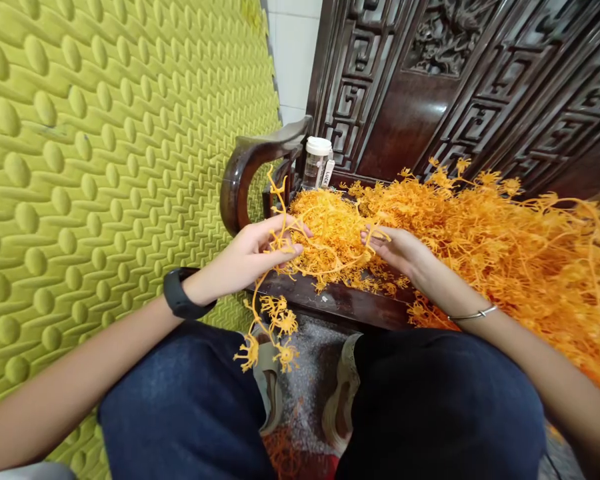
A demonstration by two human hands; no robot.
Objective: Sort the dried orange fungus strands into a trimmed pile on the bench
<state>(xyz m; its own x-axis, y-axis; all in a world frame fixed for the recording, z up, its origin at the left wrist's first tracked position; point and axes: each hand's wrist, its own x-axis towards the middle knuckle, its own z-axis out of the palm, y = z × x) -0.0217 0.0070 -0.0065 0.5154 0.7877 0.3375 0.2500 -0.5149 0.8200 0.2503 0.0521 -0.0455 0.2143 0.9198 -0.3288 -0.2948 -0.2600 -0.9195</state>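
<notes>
My left hand (267, 250), with a dark band on its wrist, pinches a branched orange plastic stem (257, 307) between thumb and fingers. Below it dangle several of the stem's flower-like ends (285, 320), over the gap between my knees. Another thin branch (325, 272) runs from the left hand across to the right. There my right hand (393, 250), wearing a thin bangle, has its fingers curled around that branch's far end. Just beyond both hands lies a heap of small orange plastic pieces (325, 220) on the dark wooden seat (340, 303).
A large pile of orange branched stems (520, 253) covers the seat to the right. A clear jar with a white lid (319, 163) stands by the curved wooden armrest (237, 177). Carved dark panels (405, 127) rise behind. Yellow-green padded wall covering (105, 167) fills the left.
</notes>
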